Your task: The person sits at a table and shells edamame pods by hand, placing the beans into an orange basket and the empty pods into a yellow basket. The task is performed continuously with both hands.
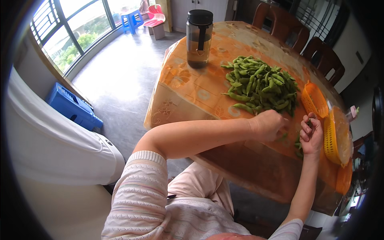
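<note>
A large heap of green soybean pods (261, 82) lies on the patterned orange tablecloth (192, 90). My left hand (268, 125) is at the heap's near edge, fingers curled and partly blurred; whether it grips anything is hidden. A blurred green bit shows just below its fingers. To its right, my right hand (312, 135) is raised with the palm side up and fingers bent around a small green pod (309, 122). A smaller group of green pods (298, 147) lies beside that wrist, partly hidden by the hand.
A black-lidded bottle (199, 42) stands left of the heap. At the right are an orange basket (313, 100), a yellow basket (330, 141) with clear plastic, and another orange basket (344, 178). Wooden chairs (282, 27) line the far side.
</note>
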A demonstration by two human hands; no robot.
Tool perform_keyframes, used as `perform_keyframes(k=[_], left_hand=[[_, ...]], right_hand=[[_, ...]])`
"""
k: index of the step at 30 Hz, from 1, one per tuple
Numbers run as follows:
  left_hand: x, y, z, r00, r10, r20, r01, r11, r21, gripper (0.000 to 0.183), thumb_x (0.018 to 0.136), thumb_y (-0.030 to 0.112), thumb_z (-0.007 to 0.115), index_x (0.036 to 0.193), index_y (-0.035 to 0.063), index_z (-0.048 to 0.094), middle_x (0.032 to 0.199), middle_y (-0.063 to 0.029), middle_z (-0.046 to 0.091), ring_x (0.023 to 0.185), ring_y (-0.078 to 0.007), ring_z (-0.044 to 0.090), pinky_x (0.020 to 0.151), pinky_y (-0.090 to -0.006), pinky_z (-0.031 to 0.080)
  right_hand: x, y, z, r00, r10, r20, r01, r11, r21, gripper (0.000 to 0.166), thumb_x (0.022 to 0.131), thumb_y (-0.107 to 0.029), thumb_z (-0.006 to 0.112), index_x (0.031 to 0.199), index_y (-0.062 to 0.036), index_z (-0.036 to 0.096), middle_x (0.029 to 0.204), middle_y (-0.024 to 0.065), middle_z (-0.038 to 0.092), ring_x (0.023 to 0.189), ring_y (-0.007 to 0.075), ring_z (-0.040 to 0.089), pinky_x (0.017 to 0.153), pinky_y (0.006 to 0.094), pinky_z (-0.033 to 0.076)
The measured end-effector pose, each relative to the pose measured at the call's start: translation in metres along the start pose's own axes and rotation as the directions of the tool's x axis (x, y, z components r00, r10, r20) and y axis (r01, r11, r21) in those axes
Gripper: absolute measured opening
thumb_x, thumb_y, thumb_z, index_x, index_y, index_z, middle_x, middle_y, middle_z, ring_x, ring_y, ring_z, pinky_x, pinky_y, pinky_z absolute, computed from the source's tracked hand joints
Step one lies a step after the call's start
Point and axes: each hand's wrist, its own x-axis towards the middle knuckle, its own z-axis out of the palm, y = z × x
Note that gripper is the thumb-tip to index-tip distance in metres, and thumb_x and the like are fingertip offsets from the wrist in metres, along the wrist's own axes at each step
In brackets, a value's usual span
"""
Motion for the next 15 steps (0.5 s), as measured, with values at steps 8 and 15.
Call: perform_keyframes(k=[8, 15], left_hand=[[0.004, -0.011, -0.05, 0.993, -0.119, 0.004, 0.111, 0.938, 0.33, 0.014, 0.07, 0.018, 0.059, 0.077, 0.01, 0.068, 0.073, -0.0094, 0.063, 0.07, -0.0287, 0.062, 0.064, -0.0368, 0.05], [0.01, -0.003, -0.068, 0.954, -0.244, 0.177, 0.13, 0.863, 0.488, 0.013, 0.07, 0.014, 0.056, 0.074, 0.0091, 0.067, 0.071, -0.0083, 0.064, 0.071, -0.0275, 0.061, 0.064, -0.0371, 0.049]], right_hand=[[0.025, -0.041, -0.008, 0.983, -0.17, -0.069, 0.154, 0.968, -0.198, 0.011, 0.089, -0.013, 0.053, 0.094, -0.0033, 0.055, 0.076, 0.0009, 0.052, 0.054, 0.0049, 0.042, 0.04, 0.0177, 0.026], [0.095, -0.089, -0.028, 0.862, -0.469, -0.194, 0.217, 0.687, -0.694, 0.009, 0.085, -0.004, 0.049, 0.091, 0.0, 0.056, 0.077, 0.0032, 0.056, 0.062, 0.0059, 0.05, 0.047, 0.0199, 0.036]])
